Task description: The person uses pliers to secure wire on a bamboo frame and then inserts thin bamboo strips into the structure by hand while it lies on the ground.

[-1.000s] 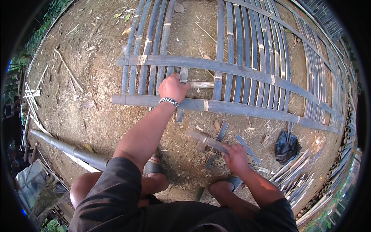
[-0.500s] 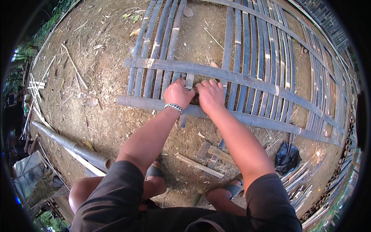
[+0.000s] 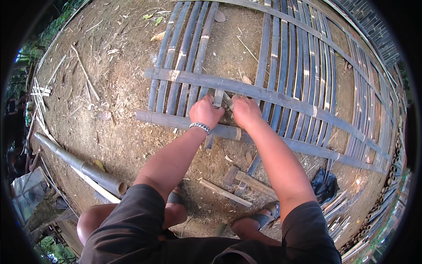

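Note:
A frame of grey bamboo slats lies on the ground, with a split-bamboo crosspiece [image 3: 198, 79] over the slats and a near bamboo rail [image 3: 167, 119] below it. In the gap between these two, my left hand [image 3: 205, 111] is closed around a narrow bamboo slat [image 3: 218, 97] that runs under the crosspiece. Just to its right, my right hand [image 3: 246, 112] is closed on a bamboo strip [image 3: 227, 101], whose pale end slants out beside the fingers. Both hands hide the lower parts of these pieces. A slat end [image 3: 209, 141] sticks out below the near rail.
A hammer-like tool with a wooden handle [image 3: 255, 184] lies near my feet, beside a split bamboo piece [image 3: 225, 192]. A thick bamboo pole [image 3: 83, 166] lies at left. On the right are a black plastic bag [image 3: 324, 185] and several cut strips [image 3: 338, 215].
My right hand has shifted slightly right and lower, away from the left, and the pale strip end now shows between them. The whole view has shifted a little.

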### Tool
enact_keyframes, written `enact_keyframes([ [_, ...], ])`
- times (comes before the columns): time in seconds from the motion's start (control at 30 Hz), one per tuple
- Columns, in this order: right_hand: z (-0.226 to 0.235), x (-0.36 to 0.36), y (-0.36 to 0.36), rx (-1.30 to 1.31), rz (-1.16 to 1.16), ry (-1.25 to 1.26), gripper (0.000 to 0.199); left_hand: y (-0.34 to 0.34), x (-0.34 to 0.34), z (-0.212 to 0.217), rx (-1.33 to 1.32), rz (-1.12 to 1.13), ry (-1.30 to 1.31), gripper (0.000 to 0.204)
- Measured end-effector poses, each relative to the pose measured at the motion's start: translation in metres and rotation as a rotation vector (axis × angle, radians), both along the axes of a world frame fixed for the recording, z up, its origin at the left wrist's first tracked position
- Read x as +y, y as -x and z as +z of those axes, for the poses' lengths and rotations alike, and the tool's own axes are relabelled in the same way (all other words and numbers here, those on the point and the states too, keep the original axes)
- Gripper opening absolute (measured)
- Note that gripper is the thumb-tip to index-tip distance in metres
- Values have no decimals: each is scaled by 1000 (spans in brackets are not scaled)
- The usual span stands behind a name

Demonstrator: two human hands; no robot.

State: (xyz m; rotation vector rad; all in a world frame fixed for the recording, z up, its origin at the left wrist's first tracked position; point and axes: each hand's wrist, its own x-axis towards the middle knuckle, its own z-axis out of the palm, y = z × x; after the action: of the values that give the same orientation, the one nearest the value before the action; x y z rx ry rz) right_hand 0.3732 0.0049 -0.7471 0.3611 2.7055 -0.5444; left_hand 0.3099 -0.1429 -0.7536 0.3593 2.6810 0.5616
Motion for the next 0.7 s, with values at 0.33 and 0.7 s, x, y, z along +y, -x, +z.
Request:
enact_keyframes([
  [0.33, -12, 2, -12, 199, 47, -19, 35, 0, -2, -5, -16, -6, -7, 43],
  [0.7, -16, -7, -18, 321, -49, 13, 43, 0, -7, -8, -26, -13, -40, 42],
])
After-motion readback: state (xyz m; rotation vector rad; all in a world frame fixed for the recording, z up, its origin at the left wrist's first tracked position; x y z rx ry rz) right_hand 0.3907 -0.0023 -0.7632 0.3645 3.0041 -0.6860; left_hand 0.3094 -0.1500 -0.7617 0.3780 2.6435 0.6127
